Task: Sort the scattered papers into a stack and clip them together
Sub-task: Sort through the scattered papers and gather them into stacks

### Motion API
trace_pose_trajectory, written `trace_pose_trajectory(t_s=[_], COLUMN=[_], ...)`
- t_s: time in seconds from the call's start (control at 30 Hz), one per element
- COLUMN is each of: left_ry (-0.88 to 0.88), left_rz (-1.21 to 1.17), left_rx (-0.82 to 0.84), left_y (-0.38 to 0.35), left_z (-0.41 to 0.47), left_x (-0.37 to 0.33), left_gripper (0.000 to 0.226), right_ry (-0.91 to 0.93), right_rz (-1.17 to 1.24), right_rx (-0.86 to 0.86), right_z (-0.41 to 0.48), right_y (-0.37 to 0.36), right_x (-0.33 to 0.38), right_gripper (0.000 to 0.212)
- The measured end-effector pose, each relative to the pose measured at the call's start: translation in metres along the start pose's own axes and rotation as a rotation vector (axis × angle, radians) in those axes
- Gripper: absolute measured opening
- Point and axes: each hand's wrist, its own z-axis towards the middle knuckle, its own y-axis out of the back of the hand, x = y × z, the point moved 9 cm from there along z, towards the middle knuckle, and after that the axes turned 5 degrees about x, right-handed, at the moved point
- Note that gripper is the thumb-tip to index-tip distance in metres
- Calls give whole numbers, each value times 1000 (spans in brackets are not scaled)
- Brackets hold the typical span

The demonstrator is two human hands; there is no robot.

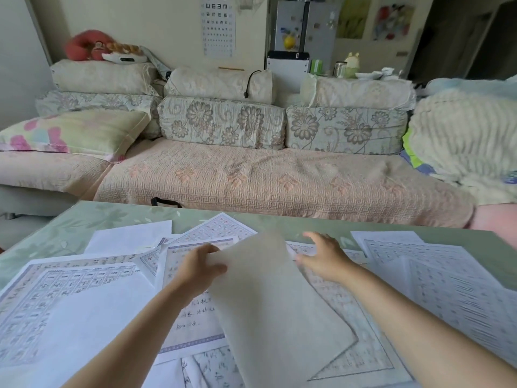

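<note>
The left hand (202,264) has its grip clamped on a blank sheet (277,309), lifted and tilted above scattered papers (67,289) on the bench (84,217). The right hand (324,257) hovers just beside, fingers spread apart.

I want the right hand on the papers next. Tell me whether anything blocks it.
Nothing visible does. The right hand hovers open just above the papers; the lifted sheet, held by the left hand, is beside it.

Both forearms are bare, with no sleeve showing up to the frame edge. The left hand (200,266) and right hand (324,256) seem to carry no rings, though blur limits certainty.
</note>
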Motion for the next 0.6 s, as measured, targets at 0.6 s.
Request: trace_pose_trajectory(t_s=[0.6], left_ry=[-182], left_rz=[719], left_rx=[369], left_y=[-120], left_z=[30], left_x=[-53], left_gripper=[99], right_ry=[-20], right_rz=[-79], right_rx=[-116], right_z=[-1], right_y=[-3], right_x=[-67], right_gripper=[94])
